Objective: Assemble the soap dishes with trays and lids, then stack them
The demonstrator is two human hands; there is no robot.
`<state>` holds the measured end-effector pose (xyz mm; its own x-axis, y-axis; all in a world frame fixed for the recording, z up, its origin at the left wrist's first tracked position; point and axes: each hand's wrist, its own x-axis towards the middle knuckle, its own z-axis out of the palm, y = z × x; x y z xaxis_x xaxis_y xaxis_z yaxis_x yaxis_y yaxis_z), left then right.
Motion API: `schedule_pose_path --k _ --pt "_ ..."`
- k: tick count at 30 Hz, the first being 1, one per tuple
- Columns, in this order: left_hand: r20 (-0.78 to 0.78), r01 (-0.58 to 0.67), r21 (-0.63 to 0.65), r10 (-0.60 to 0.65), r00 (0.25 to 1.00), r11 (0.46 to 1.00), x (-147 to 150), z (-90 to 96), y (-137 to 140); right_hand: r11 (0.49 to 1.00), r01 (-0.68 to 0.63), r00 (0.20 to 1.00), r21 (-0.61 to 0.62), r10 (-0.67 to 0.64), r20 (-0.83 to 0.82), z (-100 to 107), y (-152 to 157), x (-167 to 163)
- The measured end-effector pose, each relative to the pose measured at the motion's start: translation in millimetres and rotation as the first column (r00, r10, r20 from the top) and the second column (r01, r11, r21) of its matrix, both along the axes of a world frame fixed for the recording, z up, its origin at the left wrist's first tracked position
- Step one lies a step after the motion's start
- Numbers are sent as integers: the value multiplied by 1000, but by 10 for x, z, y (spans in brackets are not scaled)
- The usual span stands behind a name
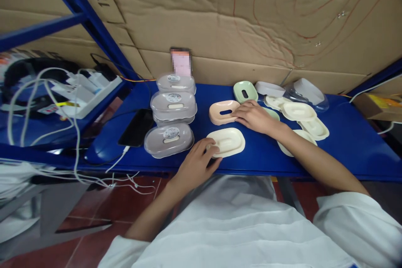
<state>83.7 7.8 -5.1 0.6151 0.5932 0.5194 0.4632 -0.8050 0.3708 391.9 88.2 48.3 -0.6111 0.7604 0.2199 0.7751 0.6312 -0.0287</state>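
My left hand is closed on the left end of a cream oval soap dish tray lying near the shelf's front edge. Just behind that tray sits a peach soap dish with a dark slot in its floor. The fingers of my right hand pinch its right rim. A green soap dish of the same shape stands behind my right hand. Part of another pale green piece shows beyond my right wrist. Several cream trays lie loosely to the right, one partly covered by my forearm.
Lidded soap boxes with stickers are lined up at left. Beside them lies a black phone with a white cable. Another phone leans on the cardboard behind. White boxes and clear covers sit at back right; cables and a power strip fill the left.
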Motion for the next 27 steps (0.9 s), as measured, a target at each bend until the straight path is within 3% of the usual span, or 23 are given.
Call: schedule_pose_path --k 3,6,9,13,18,22,24,26,27 --pt "6 -42 -5 42 999 999 4 -10 -18 1000 -24 997 4 25 -77 156 -74 -54" --pt "35 -77 33 76 997 996 7 -13 -25 998 -67 985 -8 65 -157 230 -362 -99" --pt "53 -62 58 59 997 996 10 -19 -5 991 -136 976 -16 132 -175 171 -717 -148" --pt "43 18 52 -21 999 998 12 -27 38 987 -146 978 69 155 -141 13 -1018 -179" --pt "63 9 94 -15 998 996 18 -9 45 982 -176 977 70 182 -106 -96 -1070 -196" --pt "60 20 83 -26 998 996 23 7 36 980 -198 969 16 198 -146 24 -953 -161" --pt "57 20 69 -24 998 997 24 10 34 993 -121 980 -8 118 -160 164 -799 -24" --pt "59 17 56 -20 998 998 23 9 32 997 78 986 26 -73 -149 292 -574 217" --pt "60 17 54 -20 998 998 23 7 33 975 213 969 68 -202 -141 329 -446 365"
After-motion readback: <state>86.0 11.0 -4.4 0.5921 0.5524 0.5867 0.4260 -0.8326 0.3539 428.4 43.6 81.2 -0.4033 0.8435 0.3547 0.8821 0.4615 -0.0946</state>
